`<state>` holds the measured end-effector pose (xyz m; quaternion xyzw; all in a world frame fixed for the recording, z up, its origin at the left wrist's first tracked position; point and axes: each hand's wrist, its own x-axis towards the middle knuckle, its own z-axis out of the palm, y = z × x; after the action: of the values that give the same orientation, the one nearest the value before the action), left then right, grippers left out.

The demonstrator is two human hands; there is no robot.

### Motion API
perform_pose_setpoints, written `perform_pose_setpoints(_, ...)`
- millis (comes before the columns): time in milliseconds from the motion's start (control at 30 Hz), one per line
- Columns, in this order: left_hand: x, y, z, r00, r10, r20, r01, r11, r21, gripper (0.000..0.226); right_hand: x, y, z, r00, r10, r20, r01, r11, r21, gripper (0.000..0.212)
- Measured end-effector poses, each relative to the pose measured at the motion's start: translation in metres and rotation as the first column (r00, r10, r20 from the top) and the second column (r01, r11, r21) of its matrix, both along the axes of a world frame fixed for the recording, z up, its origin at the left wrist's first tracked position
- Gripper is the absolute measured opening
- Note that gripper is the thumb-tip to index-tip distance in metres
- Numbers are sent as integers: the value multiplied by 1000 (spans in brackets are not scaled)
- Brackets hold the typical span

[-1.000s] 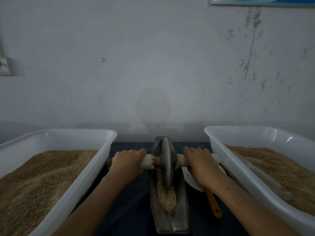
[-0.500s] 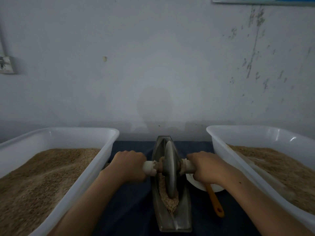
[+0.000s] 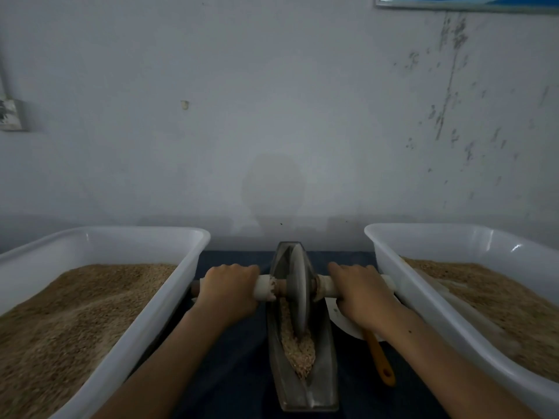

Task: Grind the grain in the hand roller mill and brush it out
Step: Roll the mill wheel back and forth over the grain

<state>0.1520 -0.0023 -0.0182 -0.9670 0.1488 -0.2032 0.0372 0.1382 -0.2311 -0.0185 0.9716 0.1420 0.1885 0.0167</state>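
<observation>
head view, left to right: a white tub point(image 3: 99, 237) of grain sits beside the left hand point(image 3: 228, 290), curled round the left handle point(image 3: 263, 287), then the stone wheel point(image 3: 298, 290) stands in the metal trough point(image 3: 302, 388) over the grain point(image 3: 298, 349), and the right hand point(image 3: 361, 293) wraps the right handle point(image 3: 326, 287) beside the second tub point(image 3: 423, 234). to grind well, i'd judge both hands should press evenly and keep the wheel upright, rolling along the trough's length so grain stays under the rim. room is tight sideways, the tub walls near the handle ends, while the dark bench point(image 3: 242, 358) lies open toward the person, an orange-handled tool point(image 3: 379, 358) beside the trough.
</observation>
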Motion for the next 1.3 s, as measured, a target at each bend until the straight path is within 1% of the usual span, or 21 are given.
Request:
perform_pose_setpoints(133,-2,1,8,983,9,-181,4,998,68,27,-5,-1,11,986,29,-165,-28,1000,9,18)
perform_pose_setpoints(233,-4,2,10,974,1,-226,20,996,87,28,-8,0,16,973,6,-232,-6,1000,1,12)
perform_pose_setpoints(333,-4,2,10,974,-4,-225,17,998,56,27,-8,1,14,980,4,-199,-3,1000,5,9)
perform_pose_setpoints(367,-4,2,8,978,-4,-210,12,999,39,26,-7,2,12,986,7,-169,-5,1000,13,14)
perform_pose_setpoints(433,-3,1,4,990,-2,-138,3,1000,8,24,-3,2,5,996,0,-89,2,1000,28,24)
perform_pose_setpoints(533,-1,-2,-2,1000,7,9,-7,1000,-19,24,3,4,-3,999,-36,29,35,999,34,19)
perform_pose_setpoints(633,2,-2,-5,997,5,73,-2,999,-46,24,8,4,-9,995,-64,82,62,997,35,19)
perform_pose_setpoints(700,3,0,-5,999,-4,54,7,998,-57,24,8,4,-10,993,-55,101,52,998,30,20)
perform_pose_setpoints(800,2,2,-3,999,-15,-32,13,999,-43,25,6,4,-6,995,-27,95,28,1000,-3,23)
perform_pose_setpoints(867,0,2,2,996,-17,-87,17,1000,-2,26,3,2,-3,999,-17,40,17,1000,-9,24)
perform_pose_setpoints(1033,-3,0,11,982,-21,-186,38,996,87,25,-4,0,9,983,-30,-180,29,1000,-8,25)
perform_pose_setpoints(1100,-3,0,11,978,-24,-207,43,995,87,25,-5,2,12,979,-37,-202,35,999,-14,24)
perform_pose_setpoints(1167,-3,1,10,977,-31,-212,46,997,64,26,-6,3,11,983,-32,-181,31,999,-9,30)
perform_pose_setpoints(1233,-2,2,7,983,-38,-181,43,999,25,25,-5,4,7,994,-32,-109,32,999,-5,33)
perform_pose_setpoints(1300,-1,2,3,993,-36,-115,35,999,-12,23,-2,5,1,999,-48,-9,48,999,-13,26)
